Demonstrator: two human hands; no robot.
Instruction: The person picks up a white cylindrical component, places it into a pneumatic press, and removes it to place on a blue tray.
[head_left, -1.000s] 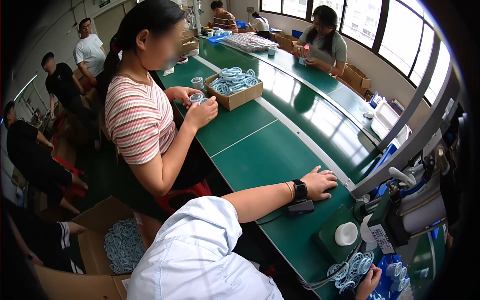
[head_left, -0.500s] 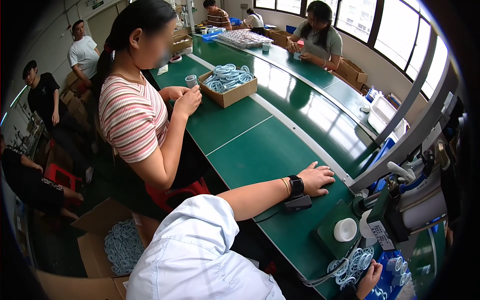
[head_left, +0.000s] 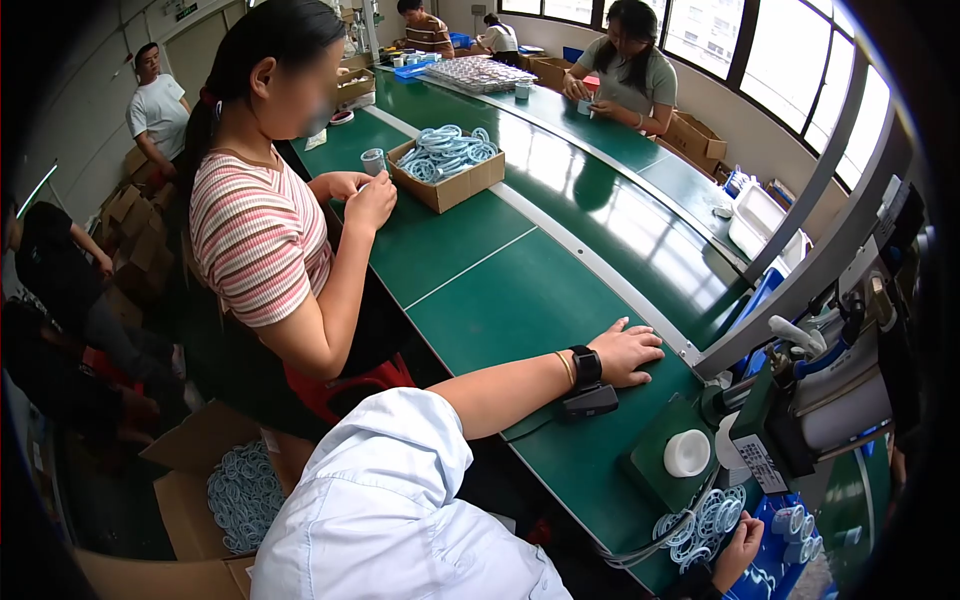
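Observation:
My left hand lies palm down on the green tabletop, fingers spread and holding nothing. A black watch and a small black device are strapped at its wrist. At the lower right, my right hand has its fingers curled in, beside a heap of pale blue rings. Anything between those fingers is too small or hidden to make out. Close by is a blue tray with several pale cylindrical pieces. A press-like machine with a round white part stands between my hands.
A co-worker in a striped shirt holds a grey cup beside a carton of blue rings. Another carton of rings is on the floor, left. A grey metal post rises near my left hand. Across the bench sits another person.
The view has shifted slightly. My left hand stays flat on the table and my right hand stays by the rings. At the far left, a person in black has moved lower and further left.

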